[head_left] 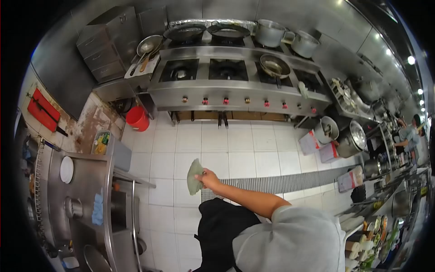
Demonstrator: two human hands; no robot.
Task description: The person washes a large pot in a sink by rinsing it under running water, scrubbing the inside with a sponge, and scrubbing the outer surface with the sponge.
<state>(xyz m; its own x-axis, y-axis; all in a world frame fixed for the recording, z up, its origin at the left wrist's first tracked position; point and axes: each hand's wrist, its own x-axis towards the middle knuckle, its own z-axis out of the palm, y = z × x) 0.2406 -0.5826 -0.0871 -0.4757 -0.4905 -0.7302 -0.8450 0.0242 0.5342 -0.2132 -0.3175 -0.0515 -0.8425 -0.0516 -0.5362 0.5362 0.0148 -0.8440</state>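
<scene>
My right hand [209, 179] reaches out over the tiled floor, its fingers closed on a folded greenish-grey cloth [195, 177]. The cloth hangs flat from the fingers and touches nothing else. My bare forearm runs back to a light grey sleeve, beside a black apron [226, 226]. My left hand is out of view. Farther off, a frying pan [275, 66] sits on a burner of the steel stove [244, 93]. Another pale cloth [302, 89] drapes over the stove's front edge.
Left are a steel counter [88, 158] with white plates [66, 169] and a blue cloth [98, 209], and a red bucket [137, 119]. Pots [268, 34] line the stove's back. A floor grate [281, 182] crosses the tiles. At far right another person [410, 133] stands near shelves.
</scene>
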